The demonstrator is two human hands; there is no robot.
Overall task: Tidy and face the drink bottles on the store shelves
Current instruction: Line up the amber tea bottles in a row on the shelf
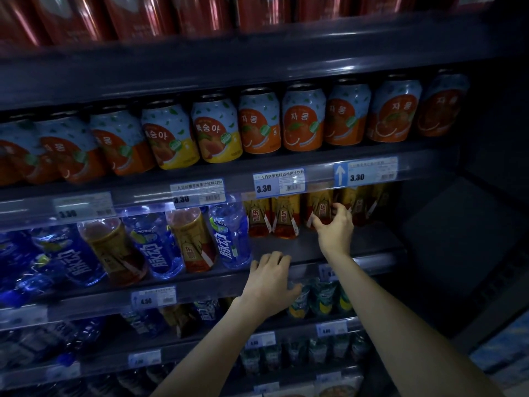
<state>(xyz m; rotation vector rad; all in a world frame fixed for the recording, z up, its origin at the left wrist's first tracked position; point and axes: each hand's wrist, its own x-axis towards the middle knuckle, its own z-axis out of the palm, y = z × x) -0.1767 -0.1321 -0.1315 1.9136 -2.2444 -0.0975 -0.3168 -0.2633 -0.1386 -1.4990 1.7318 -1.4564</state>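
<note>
On the middle shelf (pixel 309 247) stand amber drink bottles with gold and red labels, set back from the front edge. My right hand (pixel 335 224) reaches in and grips one amber bottle (pixel 319 209) around its lower body. Two more amber bottles (pixel 284 217) stand just left of it, others to its right in shadow. My left hand (pixel 270 277) rests palm down on the shelf's front rail, fingers spread, holding nothing. Left of it stand blue bottles (pixel 230 233) mixed with amber ones (pixel 194 242) at the shelf front.
Above, a row of fruit-drink cans (pixel 303 118) fills the shelf, with red cans (pixel 137 15) higher up. Price tags (pixel 279 184) line the rails. Green-labelled bottles (pixel 320 296) sit on the shelf below. The dark cabinet side wall (pixel 486 196) closes the right end.
</note>
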